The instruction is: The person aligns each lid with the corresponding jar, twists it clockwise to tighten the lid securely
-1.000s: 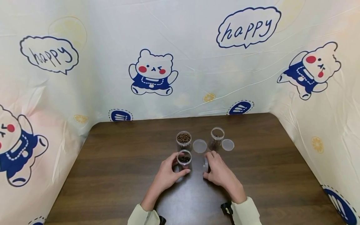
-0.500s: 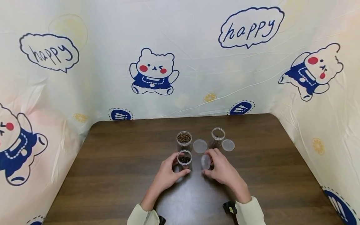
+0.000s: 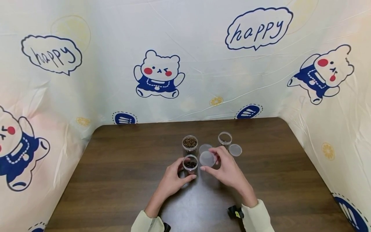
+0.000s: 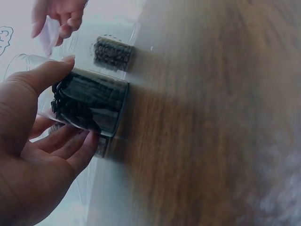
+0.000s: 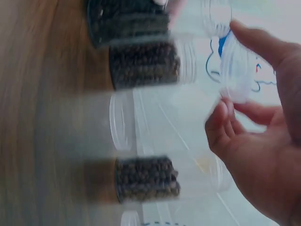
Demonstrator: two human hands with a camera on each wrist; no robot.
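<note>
In the head view, the left hand (image 3: 173, 181) curls round an open clear jar (image 3: 190, 163) with dark contents, which stands upright on the table; the left wrist view shows thumb and fingers on either side of this jar (image 4: 89, 101). The right hand (image 3: 229, 170) pinches a clear round lid (image 3: 207, 159) by its edge, raised just right of that jar. In the right wrist view the lid (image 5: 236, 68) is held between thumb and fingertips, above the level of the jar rims.
Behind the held jar stands an open jar of brown beans (image 3: 189, 142). Another open jar (image 3: 225, 138) stands to the right, partly behind the right hand. One lid (image 3: 205, 148) lies between them, a smaller lid (image 3: 235, 150) at the far right. Printed cloth hangs behind the table.
The right hand has lifted its lid and turned it from on edge to nearly flat, moving it slightly left and away from the body. The left hand and its jar have stayed in place.
</note>
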